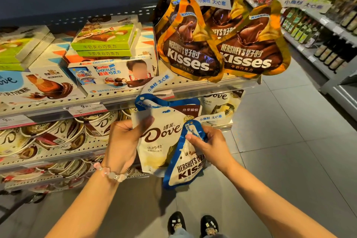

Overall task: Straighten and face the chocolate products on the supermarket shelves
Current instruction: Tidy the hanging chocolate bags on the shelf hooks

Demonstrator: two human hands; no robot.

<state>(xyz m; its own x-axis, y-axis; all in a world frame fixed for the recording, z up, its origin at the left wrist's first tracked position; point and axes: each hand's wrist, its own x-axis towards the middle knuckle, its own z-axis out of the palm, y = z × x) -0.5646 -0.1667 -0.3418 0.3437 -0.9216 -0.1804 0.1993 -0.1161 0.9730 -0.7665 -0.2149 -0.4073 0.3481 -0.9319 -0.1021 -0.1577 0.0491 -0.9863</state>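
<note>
Shoes: two dark shoes (193,223) on the grey floor tiles (289,141), at the bottom edge.
Left hand: the left hand (123,141), a bead bracelet (111,174) on its wrist, grips the white Dove pouch (156,141) at its upper left edge, thumb across the front.
Right hand: the right hand (208,143) pinches the top of the blue-edged Kisses bag (185,168), which overlaps the Dove pouch's lower right.
Behind the pouches: another blue-edged bag (152,101) seems to hang just behind; its mount is hidden.
Upper shelf: gold Kisses bags (193,52) crowd the right end; Kinder boxes (114,71) and green boxes (104,40) lie stacked beside them.
Lower shelves: Dove tubs (58,133), tilted.
Across the aisle: bottles (328,25) on racks.
</note>
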